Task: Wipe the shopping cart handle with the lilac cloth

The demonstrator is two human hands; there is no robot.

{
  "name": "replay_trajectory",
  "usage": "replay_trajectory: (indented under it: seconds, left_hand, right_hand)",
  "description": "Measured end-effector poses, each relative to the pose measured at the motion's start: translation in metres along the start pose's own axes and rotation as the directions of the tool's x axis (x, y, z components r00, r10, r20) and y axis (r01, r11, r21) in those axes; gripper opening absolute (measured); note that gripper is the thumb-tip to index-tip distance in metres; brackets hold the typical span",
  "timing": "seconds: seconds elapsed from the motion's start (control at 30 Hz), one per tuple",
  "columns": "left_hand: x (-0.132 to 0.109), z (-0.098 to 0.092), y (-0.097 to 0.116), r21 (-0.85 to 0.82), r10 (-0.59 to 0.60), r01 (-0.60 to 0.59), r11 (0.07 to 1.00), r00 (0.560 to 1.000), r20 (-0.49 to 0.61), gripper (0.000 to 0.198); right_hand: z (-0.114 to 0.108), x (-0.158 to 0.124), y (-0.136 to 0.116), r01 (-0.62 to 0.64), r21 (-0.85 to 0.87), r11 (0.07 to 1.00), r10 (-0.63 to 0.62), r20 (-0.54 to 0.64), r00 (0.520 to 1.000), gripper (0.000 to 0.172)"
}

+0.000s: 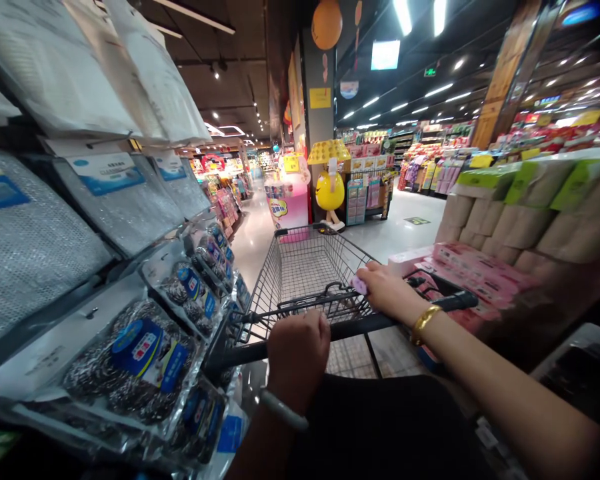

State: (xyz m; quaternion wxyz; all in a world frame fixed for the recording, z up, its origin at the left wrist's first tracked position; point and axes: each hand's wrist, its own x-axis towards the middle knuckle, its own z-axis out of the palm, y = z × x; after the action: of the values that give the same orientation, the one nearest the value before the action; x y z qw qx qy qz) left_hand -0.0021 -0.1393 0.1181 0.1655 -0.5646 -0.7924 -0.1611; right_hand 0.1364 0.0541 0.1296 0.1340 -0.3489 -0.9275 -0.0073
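Note:
A wire shopping cart (310, 263) stands in front of me, its dark handle bar (357, 325) running across below the basket. My left hand (300, 347) is closed around the left-hand part of that bar, with a pale bangle on the wrist. Further right, my right hand (387, 288) reaches over the bar toward the basket's near edge, a gold bracelet (424, 325) on its wrist. Its fingers are closed on a small lilac object (359, 285), whose kind I cannot make out. Whether this hand also touches the cart is unclear.
Hanging packs of scouring balls (150, 353) and silvery cloths (120, 193) line the left side, close to the cart. Stacked paper rolls (525, 213) and pink boxes (480, 267) stand at right. Ahead are a yellow figure (330, 190), a pink display (293, 200) and a pillar.

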Motion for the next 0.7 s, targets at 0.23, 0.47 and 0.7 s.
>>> replay_trajectory:
  seconds: [0.23, 0.47, 0.7]
  left_hand:
    - [0.016, 0.014, 0.054, -0.085, 0.096, -0.093, 0.992, 0.995, 0.037, 0.040]
    - [0.010, 0.021, 0.051, -0.106, 0.232, -0.243, 0.964, 0.967, -0.106, 0.024]
    - [0.004, 0.023, 0.046, -0.065, 0.203, -0.214, 0.975, 0.968, -0.145, 0.031]
  right_hand:
    - [-0.021, -0.045, -0.012, 0.200, 0.165, 0.966, -0.186, -0.095, 0.978, 0.020]
    - [0.001, -0.109, -0.028, 0.202, 0.093, 0.975, -0.125, -0.519, 0.846, 0.033]
    - [0.019, -0.125, -0.001, 0.000, 0.137, 0.991, 0.095, -0.685, 0.722, 0.027]
